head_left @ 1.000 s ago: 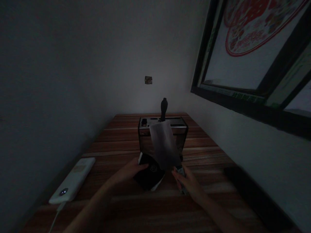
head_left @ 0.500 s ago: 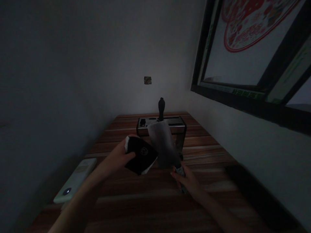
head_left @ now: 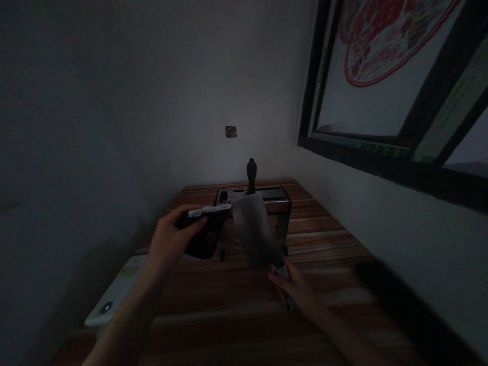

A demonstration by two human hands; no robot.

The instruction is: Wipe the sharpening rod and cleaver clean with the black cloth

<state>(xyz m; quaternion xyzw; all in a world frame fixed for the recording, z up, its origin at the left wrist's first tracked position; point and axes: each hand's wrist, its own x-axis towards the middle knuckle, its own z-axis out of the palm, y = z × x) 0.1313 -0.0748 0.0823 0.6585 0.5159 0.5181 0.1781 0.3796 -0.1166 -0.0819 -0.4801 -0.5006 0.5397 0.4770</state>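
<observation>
My left hand (head_left: 170,235) pinches a black folded piece (head_left: 202,240) with a small pale emblem on its face and a crumpled white edge along its top; whether it is cloth or a packet I cannot tell. In my right hand (head_left: 299,290) is a cleaver (head_left: 253,229), gripped by its handle, its broad grey blade tilted up and to the left. The blade is right of the black piece, with a small gap between them. Behind both stands a metal-and-clear knife rack (head_left: 275,195), partly covered by the blade, with a black handle (head_left: 251,174) rising from its slots.
The wood-grain table (head_left: 213,315) runs to the back wall. A white device with a round knob (head_left: 118,292) lies at the left edge, partly behind my forearm. A dark long object (head_left: 396,300) sits along the right wall, below a framed window (head_left: 366,112).
My left hand has moved left and turned the black piece, so its white edge now faces up and it is clear of the blade. The cleaver stays nearly in place.
</observation>
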